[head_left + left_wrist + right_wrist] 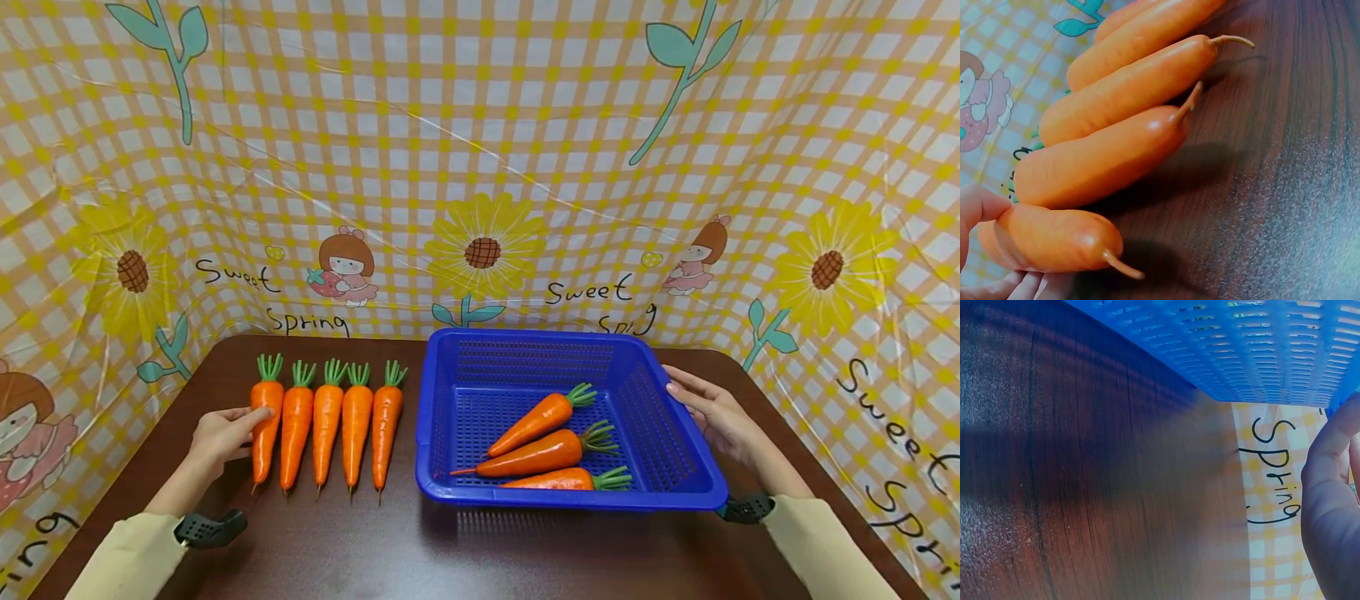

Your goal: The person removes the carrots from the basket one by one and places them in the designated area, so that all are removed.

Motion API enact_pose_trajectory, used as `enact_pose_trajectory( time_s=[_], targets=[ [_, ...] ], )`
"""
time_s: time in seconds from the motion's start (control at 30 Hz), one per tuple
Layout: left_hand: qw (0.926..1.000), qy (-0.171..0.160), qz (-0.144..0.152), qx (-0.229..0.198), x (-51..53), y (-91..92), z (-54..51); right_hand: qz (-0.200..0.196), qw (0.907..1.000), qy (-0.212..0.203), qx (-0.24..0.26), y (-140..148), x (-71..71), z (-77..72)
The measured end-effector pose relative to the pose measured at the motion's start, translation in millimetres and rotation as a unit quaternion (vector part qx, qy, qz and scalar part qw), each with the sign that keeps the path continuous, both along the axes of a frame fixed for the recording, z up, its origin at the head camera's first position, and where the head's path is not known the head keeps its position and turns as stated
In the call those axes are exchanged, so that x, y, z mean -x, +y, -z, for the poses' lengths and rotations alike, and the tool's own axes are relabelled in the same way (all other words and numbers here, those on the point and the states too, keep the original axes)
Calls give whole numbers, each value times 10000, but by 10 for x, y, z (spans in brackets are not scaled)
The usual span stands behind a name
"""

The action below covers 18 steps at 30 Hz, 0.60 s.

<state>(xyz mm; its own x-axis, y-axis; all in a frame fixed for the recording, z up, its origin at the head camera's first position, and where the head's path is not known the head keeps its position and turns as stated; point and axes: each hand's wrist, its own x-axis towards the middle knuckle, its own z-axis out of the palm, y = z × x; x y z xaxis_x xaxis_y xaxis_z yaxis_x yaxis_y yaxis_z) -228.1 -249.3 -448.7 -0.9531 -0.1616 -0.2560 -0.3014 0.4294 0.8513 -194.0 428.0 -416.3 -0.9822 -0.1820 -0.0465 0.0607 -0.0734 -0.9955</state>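
At the left end of a row of carrots, my left hand [219, 435] pinches the outermost carrot [266, 421], thumb on top and fingers at its side. In the left wrist view this carrot [1054, 240] lies between thumb and fingers, its thin root tip pointing away from the hand. On the right, my right hand [716, 412] holds the right rim of a blue plastic basket [562, 500], thumb at the edge; the other fingers are partly hidden. Inside the basket lie three carrots [536, 454], green tops toward the right. The nearest is partly hidden by the front rim.
Several more carrots [327, 425] lie side by side between the left hand and the basket, green tops facing the back. The dark wooden table [337, 550] meets a checked, flowered cloth [480, 150] at its back and sides.
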Motion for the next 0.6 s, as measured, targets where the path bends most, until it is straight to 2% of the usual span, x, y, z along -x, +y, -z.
enact_pose_trajectory(
  time_s=[0.37,0.6],
  targets=[
    [9997,1,-105,-202,9,-2,42,60,9998,-78,-153,5,-9,-8],
    [9997,-75,148,-163,28,-1,32,60,9997,-51,-230,10,2,12]
  ],
)
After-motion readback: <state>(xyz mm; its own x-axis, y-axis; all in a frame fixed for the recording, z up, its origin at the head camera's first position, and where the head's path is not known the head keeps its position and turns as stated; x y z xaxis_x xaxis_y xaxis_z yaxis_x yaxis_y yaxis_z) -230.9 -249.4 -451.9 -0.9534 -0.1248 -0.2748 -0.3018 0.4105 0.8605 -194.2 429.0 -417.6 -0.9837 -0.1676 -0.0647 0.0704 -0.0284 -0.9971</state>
